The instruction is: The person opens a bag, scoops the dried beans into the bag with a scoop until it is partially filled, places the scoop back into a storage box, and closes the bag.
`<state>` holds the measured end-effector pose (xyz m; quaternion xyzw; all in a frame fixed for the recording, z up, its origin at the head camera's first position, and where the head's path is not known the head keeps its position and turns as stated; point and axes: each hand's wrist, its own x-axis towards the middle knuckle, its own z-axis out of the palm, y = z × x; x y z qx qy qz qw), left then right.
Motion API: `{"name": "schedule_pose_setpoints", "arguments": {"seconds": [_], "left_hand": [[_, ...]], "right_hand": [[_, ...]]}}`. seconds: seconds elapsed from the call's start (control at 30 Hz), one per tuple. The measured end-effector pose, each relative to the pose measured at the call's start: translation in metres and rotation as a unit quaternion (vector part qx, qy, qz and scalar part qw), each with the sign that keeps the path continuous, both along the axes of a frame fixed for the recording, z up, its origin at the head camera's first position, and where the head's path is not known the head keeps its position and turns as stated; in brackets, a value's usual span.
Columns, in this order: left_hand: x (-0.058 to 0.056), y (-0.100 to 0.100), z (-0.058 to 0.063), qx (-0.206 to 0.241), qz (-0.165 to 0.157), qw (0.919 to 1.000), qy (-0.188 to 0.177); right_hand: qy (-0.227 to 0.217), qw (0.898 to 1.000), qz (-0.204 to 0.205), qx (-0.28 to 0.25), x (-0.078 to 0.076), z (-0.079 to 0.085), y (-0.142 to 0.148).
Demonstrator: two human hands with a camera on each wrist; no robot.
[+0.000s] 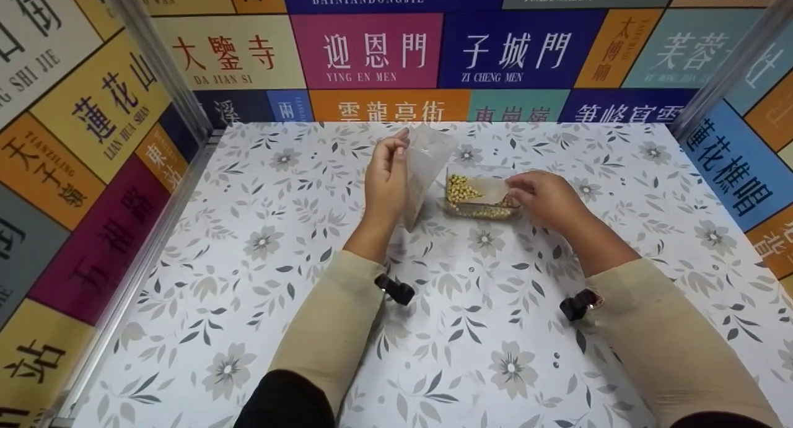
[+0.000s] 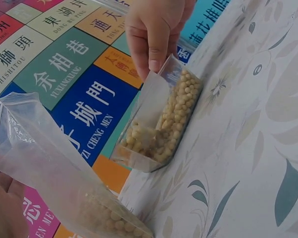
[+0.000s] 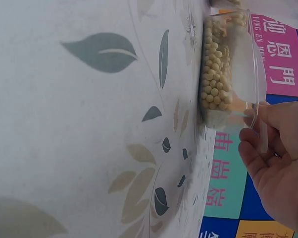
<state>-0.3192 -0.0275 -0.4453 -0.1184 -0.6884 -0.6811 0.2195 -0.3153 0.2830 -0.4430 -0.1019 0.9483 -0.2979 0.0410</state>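
Note:
My left hand [image 1: 387, 177] grips a clear plastic bag [image 1: 427, 161] by its edge, holding it upright. Pale round beans [image 2: 117, 220] lie at the bag's lower end in the left wrist view. To the right of the bag stands a clear rectangular container [image 1: 483, 212] partly filled with yellowish beans [image 3: 216, 79]. My right hand [image 1: 548, 196] is at the container's right end, thumb and fingers pinching a translucent whitish plastic scoop [image 1: 489, 191]. The scoop's far end reaches down into the beans, where its tip is hidden.
The container stands on a table [image 1: 471, 329] covered in a floral-patterned cloth. Panels with coloured signs [image 1: 365, 50] rise along the back and both sides. Dark straps [image 1: 394, 289] with small devices sit on both sleeved wrists.

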Motion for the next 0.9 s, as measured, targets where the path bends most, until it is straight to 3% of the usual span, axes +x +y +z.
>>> {"name": "schedule_pose_setpoints", "arguments": {"seconds": [0.4,0.63,0.73,0.9], "left_hand": [[-0.002,0.000,0.000,0.002,-0.003,0.9999,0.012],[-0.003,0.000,-0.001,0.005,-0.008,0.9999,0.012],[-0.003,0.000,-0.002,0.005,-0.004,0.9999,0.010],[-0.002,0.000,-0.002,0.005,0.001,1.0000,0.006]], "right_hand": [[-0.024,0.998,-0.047,-0.036,0.007,0.002,0.016],[-0.058,0.989,-0.075,-0.111,0.011,0.000,0.022],[-0.051,0.987,-0.079,-0.133,0.013,0.003,0.022],[-0.026,0.988,-0.080,-0.127,0.013,0.013,0.022]]}}
